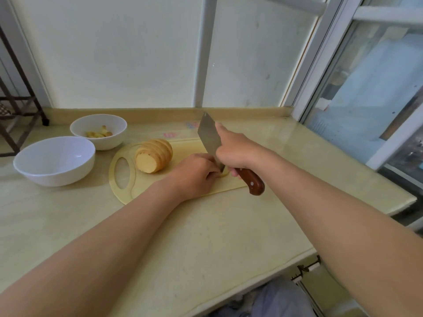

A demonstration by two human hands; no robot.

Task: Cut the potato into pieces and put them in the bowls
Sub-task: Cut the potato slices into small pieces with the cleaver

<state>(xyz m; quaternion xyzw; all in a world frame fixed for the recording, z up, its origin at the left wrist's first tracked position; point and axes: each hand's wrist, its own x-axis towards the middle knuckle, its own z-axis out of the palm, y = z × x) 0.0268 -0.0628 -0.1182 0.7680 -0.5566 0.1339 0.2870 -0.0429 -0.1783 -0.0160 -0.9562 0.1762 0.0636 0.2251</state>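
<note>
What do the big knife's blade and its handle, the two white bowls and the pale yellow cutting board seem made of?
Broad grey blade: steel, likely, dull metallic sheen. Reddish-brown handle, gripped by the right hand: glossy wood, seemingly, with pale rivets. Large white bowl and smaller white bowl: glazed ceramic or glass, glossy highlights. Thin pale yellow cutting board: probably plastic, smooth, moulded oval hole.

readable text: none | countertop [206,225], far side, just beyond the cutting board [180,152]: small pink and blue printed marks [170,134] | legibility: too blurred to tell letters from pattern
</note>
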